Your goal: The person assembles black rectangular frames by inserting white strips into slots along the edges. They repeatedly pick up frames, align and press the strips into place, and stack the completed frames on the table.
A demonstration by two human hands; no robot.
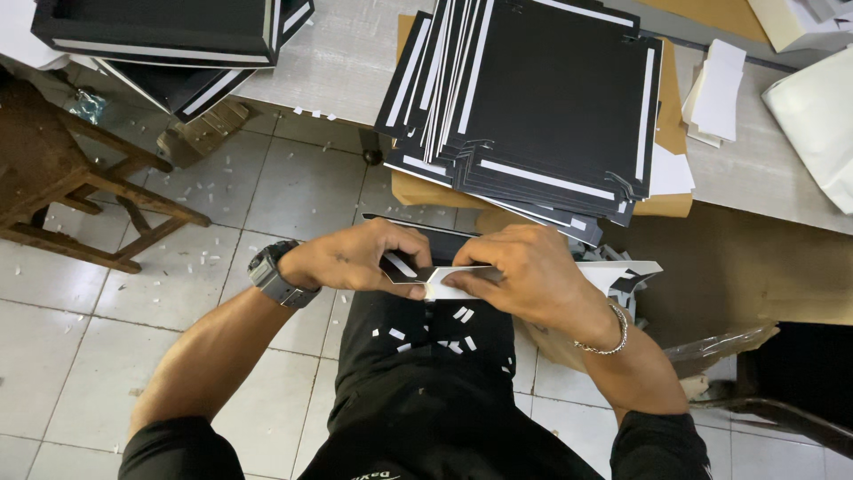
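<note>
Taking the tall stack of flat black card sheets with white strips [542, 98] as the marker, the room runs like this. Far to its left stands a worn brown wooden stool [53, 178] on a floor of pale square tiles [302, 187], and the tiles are littered with small white paper scraps [200, 187]. Above the stool, at the left end of the grey worktop [346, 53], sit made-up black boxes with white edges [169, 36], well apart from the stack.

Straight below the stack, over the person's lap, the left hand [355, 258], with a grey wristwatch [271, 274] behind it, has its grip closed on the left end of a folded black-and-white card piece [426, 271], thumb pressed on top. The right hand [524, 271], a silver chain bracelet [613, 333] at its wrist, is pinched shut on the same piece, fingertips at its white fold. More white scraps lie on the black trousers [418, 373] just under the hands.

The stack itself rests on a brown cardboard sheet [666, 200] on the worktop. To the stack's right lies a small pile of white paper sheets [715, 93], and further right a large white sheet [817, 116] at the worktop's edge.
</note>
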